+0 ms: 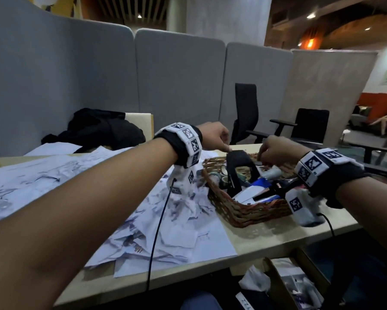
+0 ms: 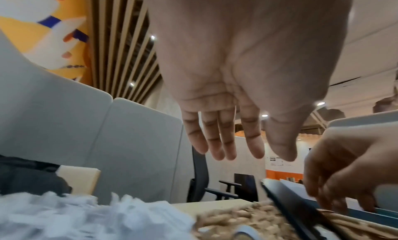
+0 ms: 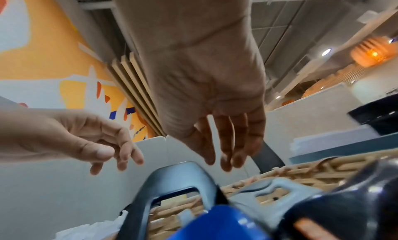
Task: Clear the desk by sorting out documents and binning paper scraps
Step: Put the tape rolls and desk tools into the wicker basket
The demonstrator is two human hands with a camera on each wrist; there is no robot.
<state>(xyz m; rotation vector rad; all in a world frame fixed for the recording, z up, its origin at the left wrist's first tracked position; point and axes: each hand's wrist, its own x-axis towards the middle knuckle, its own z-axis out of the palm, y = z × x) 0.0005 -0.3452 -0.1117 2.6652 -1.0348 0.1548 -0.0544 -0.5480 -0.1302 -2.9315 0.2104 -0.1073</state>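
Note:
Printed sheets (image 1: 31, 175) and a heap of torn paper scraps (image 1: 183, 206) cover the left and middle of the desk; the scraps (image 2: 64, 214) show blurred in the left wrist view. To their right stands a wicker basket (image 1: 244, 218) holding a black angular holder (image 1: 239, 168), tape rolls and a blue item (image 3: 219, 226). My left hand (image 1: 227, 147) hovers over the holder's top with straight, empty fingers (image 2: 224, 151). My right hand (image 1: 264, 156) reaches over the basket's far side, its fingers (image 3: 228, 157) extended above the holder (image 3: 183, 175) and holding nothing.
A black cloth bundle (image 1: 98, 128) lies at the back left against grey partition panels (image 1: 179, 74). Two black chairs (image 1: 309, 124) stand beyond the desk. Below the desk's front edge sits a cardboard box (image 1: 275, 285) with white paper in it.

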